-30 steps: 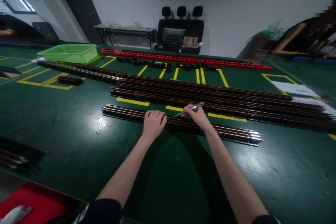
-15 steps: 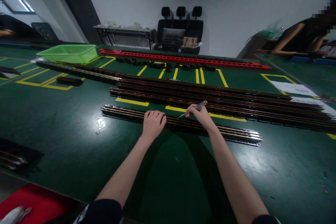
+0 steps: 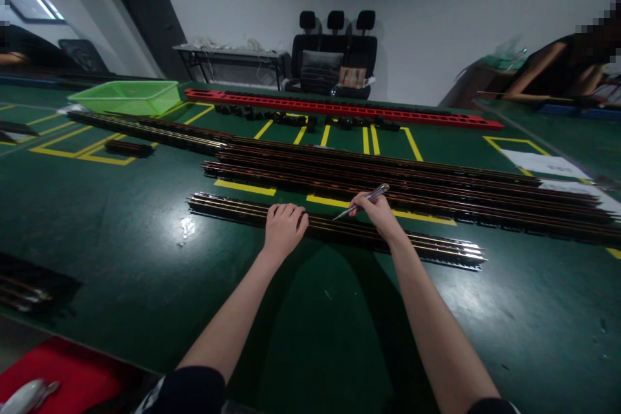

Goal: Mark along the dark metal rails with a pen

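Note:
A long dark rail strip with brass-coloured lines point(image 3: 233, 209) lies across the green table in front of me. My left hand point(image 3: 284, 226) rests on it with the fingers curled down, pressing its top. My right hand point(image 3: 380, 214) pinches a slim clear-handled screwdriver point(image 3: 365, 199), whose tip points down-left at the strip just right of my left hand.
Behind lie several longer dark strips point(image 3: 388, 181), then small black parts point(image 3: 291, 118) and a red perforated bar point(image 3: 339, 108). A green basket point(image 3: 127, 97) sits far left. Papers point(image 3: 543, 162) lie at the right. Another person's arm point(image 3: 538, 68) shows far right. Yellow tape point(image 3: 245, 188) marks the table.
My right hand has slid a little to the right along the strip, carrying the screwdriver with it and lifting slightly. My left hand has stayed in place.

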The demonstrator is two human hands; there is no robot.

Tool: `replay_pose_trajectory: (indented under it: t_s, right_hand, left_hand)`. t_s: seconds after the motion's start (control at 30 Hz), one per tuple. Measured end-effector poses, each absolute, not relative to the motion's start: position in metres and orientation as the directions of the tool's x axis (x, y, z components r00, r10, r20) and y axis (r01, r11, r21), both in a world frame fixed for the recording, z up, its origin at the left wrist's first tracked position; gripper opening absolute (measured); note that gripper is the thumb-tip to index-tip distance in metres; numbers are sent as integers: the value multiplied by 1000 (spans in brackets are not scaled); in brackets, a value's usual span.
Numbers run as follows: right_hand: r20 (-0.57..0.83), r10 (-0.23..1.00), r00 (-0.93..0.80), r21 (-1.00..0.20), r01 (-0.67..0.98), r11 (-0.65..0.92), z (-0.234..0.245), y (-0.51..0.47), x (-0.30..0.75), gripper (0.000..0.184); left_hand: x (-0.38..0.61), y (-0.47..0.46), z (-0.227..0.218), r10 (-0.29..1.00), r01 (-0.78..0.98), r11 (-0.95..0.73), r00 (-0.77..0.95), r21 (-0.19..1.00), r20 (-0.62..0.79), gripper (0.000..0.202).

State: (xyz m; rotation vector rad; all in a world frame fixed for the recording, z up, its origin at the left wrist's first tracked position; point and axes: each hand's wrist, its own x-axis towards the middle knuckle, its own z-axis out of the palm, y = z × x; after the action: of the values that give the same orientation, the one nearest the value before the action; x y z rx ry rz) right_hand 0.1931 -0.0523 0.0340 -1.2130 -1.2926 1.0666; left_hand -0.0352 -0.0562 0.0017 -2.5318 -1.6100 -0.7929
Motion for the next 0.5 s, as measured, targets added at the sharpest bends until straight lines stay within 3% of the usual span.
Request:
replay_pose_trajectory:
  t_s: [0.5]
  right_hand:
    - [98, 992, -78, -991, 87, 105, 35, -54, 177, 28]
  left_hand:
    - [-48, -47, 3, 856, 905, -366, 236, 216, 460, 30]
